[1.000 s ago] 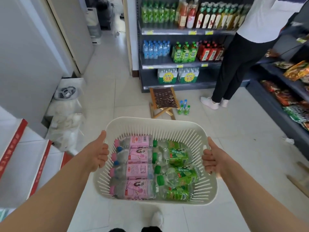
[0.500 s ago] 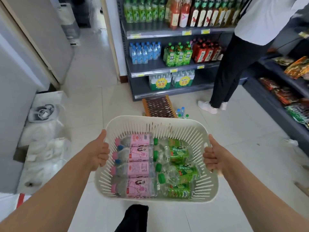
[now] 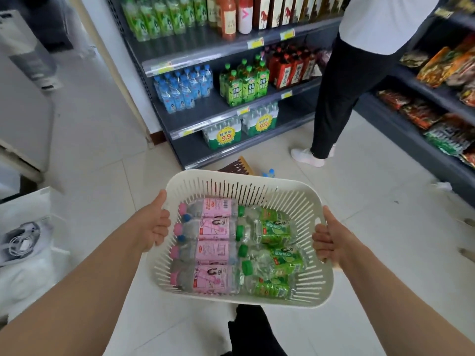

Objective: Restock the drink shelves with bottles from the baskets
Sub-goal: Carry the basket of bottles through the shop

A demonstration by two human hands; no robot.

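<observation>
Shelves nearer; hands grip basket of four pink bottles, four green bottles.

Standing at upper right: a person in white top, black trousers, white shoes. Snack packets stacked on dark shelving along right edge. Woven-top stool on pale floor tiles, only partly seen. Coiled white cable lying on white bag at left

Mostly hidden behind basket rim: woven stool, floor bottles. Cut off by upper edge: standing person, top-shelf bottles. Price tags illegible.
</observation>
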